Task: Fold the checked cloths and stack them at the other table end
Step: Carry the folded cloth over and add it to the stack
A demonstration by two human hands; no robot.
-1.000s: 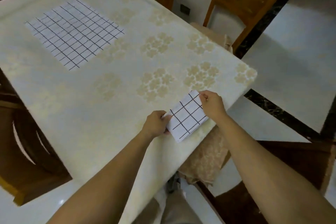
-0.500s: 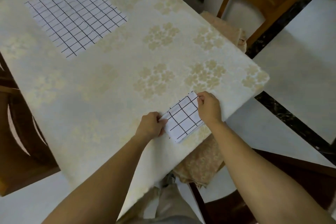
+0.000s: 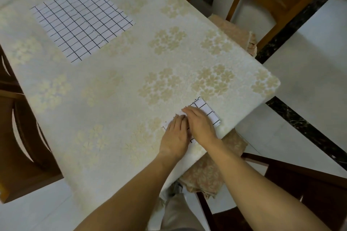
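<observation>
A small folded checked cloth (image 3: pixel 207 109), white with black lines, lies near the table's right near edge. My left hand (image 3: pixel 175 133) and my right hand (image 3: pixel 201 124) both lie flat on top of it, side by side and touching, palms down, covering most of it. Only its far right corner and slivers at the left and near sides show. A second checked cloth (image 3: pixel 80 20) lies spread flat and unfolded at the far left of the table (image 3: pixel 105 99).
The table wears a cream cloth with pale flower clusters. Wooden chairs stand at the left (image 3: pixel 22 137), far side (image 3: pixel 277 2) and near right (image 3: pixel 281 184). A beige cushion (image 3: pixel 234 28) sits on the far chair. White floor tiles with a dark marble strip (image 3: pixel 300 118) run to the right.
Both hands have moved from holding the folded cloth's left and right edges to lying flat together on top of it. The view has drifted, so the table sits further right.
</observation>
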